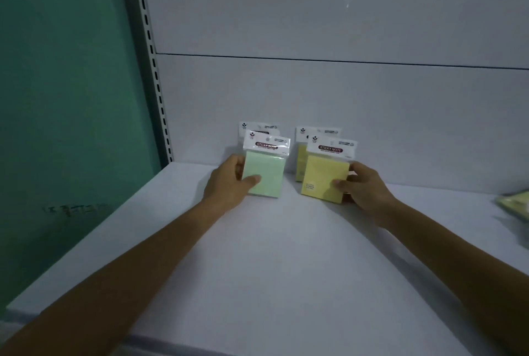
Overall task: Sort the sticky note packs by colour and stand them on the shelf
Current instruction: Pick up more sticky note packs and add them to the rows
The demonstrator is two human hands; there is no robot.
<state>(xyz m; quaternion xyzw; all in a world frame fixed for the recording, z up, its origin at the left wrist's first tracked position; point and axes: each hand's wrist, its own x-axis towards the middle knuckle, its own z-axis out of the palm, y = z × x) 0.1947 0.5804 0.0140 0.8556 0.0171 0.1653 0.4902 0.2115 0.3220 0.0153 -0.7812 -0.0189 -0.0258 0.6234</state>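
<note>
**White shelf, two colour rows taking shape**

White, smooth and matte, the shelf carries two rows against its back panel. The left hand clasps the front green sticky note pack, thumb on its face; the right hand likewise clasps the front yellow sticky note pack. Each stands just before a same-coloured pack. Best to square each base flat and release gently: glossy film sleeves look slippery, and the card headers make them top-heavy. More packs lie at the far right.

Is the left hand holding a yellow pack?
No, the left hand grips the green pack; the right hand holds the yellow pack.
</note>
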